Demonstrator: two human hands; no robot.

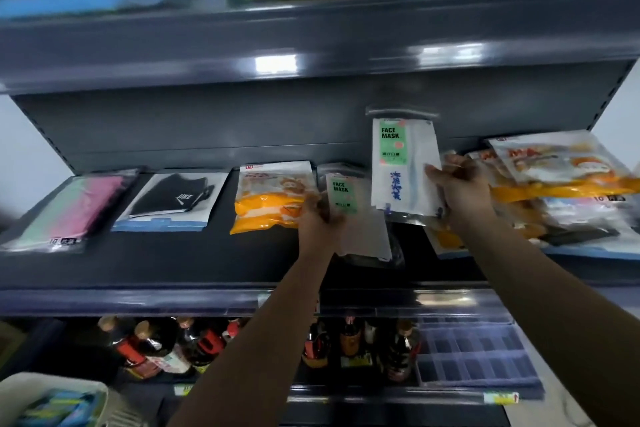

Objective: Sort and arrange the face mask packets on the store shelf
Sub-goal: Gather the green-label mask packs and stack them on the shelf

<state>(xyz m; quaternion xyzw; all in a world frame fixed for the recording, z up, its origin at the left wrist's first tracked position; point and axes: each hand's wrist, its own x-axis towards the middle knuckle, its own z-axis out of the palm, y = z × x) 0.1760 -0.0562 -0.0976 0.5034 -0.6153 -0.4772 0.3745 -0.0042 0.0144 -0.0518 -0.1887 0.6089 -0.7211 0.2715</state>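
Face-mask packet [403, 166] in right hand [460, 184] (pinched)

"FACE MASK" stands in dark letters on the green label of the raised white packet [403, 168], with blue characters lower down too blurred to read. The smaller packet [346, 199] carries the same "FACE MASK". The pink and green packet [65, 210] shows "10". Other print is blurred.

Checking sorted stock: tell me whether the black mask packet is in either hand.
No, the black mask packet lies on the shelf, left of both hands.
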